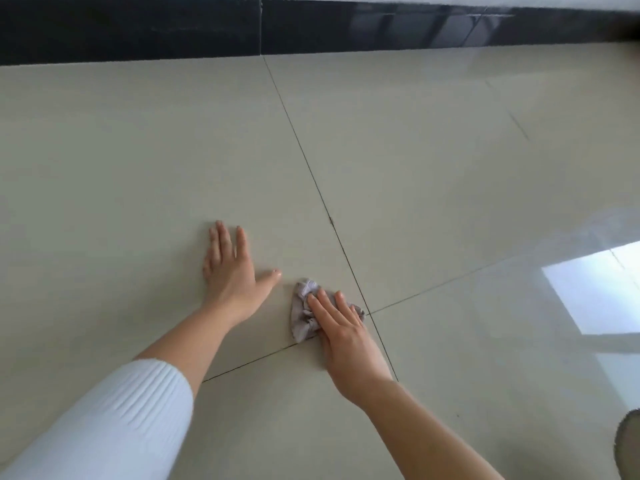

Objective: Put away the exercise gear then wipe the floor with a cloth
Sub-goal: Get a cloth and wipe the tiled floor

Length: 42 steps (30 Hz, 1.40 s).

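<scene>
Grey-lilac cloth [300, 322] lies crumpled on the pale tiled floor [138, 150], just left of the spot where two dark grout lines [311, 174] cross. The right hand [346, 337] rests on top of it, palm down, its fingers [327, 306] straight and a little spread, pressing the fabric flat against the tile rather than curling round it. Bunched folds show beyond the fingertips and along the thumb side; one corner peeks out past the little finger, touching the long grout line.

Just beside the cloth, to its left and apart from it, the left hand [230, 271] lies flat on the bare tile, fingers straight and pointing away from the person, thumb stretched out toward the cloth. It holds nothing. Its forearm is bare up to a white ribbed sleeve [114, 420] pushed back near the elbow.

Along the far edge of the floor runs a glossy black skirting [138, 29]. At the right, a bright window reflection [595, 292] shines on the tiles, and a blurred grey object [628, 445] cuts into the lower right edge; what it is cannot be told.
</scene>
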Tool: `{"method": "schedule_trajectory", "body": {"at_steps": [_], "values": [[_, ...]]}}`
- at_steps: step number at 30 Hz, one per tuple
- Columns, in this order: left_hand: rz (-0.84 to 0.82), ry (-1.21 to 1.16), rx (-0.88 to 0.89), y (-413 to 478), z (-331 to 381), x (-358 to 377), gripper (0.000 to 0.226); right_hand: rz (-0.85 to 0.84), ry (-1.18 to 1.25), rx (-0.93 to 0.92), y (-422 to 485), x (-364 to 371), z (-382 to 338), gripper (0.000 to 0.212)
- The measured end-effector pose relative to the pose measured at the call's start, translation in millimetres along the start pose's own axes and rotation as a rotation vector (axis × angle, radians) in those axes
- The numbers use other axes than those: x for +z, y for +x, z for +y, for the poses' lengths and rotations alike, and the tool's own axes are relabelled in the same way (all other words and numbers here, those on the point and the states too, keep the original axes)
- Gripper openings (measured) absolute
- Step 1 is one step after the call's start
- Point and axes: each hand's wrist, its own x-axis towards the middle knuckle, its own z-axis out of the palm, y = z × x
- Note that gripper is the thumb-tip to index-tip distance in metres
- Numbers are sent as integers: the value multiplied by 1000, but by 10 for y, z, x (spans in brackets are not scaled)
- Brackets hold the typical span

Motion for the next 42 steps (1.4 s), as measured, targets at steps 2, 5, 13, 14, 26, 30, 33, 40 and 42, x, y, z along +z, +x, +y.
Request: {"method": "schedule_trajectory", "body": {"at_steps": [2, 5, 13, 14, 26, 30, 33, 40, 42], "values": [[-49, 122, 106, -124, -195, -76, 95, -34, -37, -3, -177, 28, -97, 67], [-37, 116, 114, -248, -228, -132, 84, -118, -126, -84, -274, -86, -147, 71], [-19, 335, 39, -280, -73, -118, 78, -137, -631, -498, 379, -770, 459, 79], [-15, 349, 30, -313, -47, -110, 76, -136, -654, -460, 505, -830, 475, 78], [84, 156, -74, -1426, -254, 232, 64, 83, -300, 51, 632, -788, 686, 71], [60, 198, -73, -1520, -220, 308, 66, 135, -284, -179, 169, -486, 761, 57], [48, 206, -101, -1528, -176, 303, 66, 128, -303, -376, -368, -278, 929, 51], [-23, 176, -99, -1716, -113, 345, 73, 216, -427, -295, -657, -687, 1868, 66], [-73, 179, -86, -1792, -186, 274, 78, 340, -253, 138, -673, -878, 2089, 60]]}}
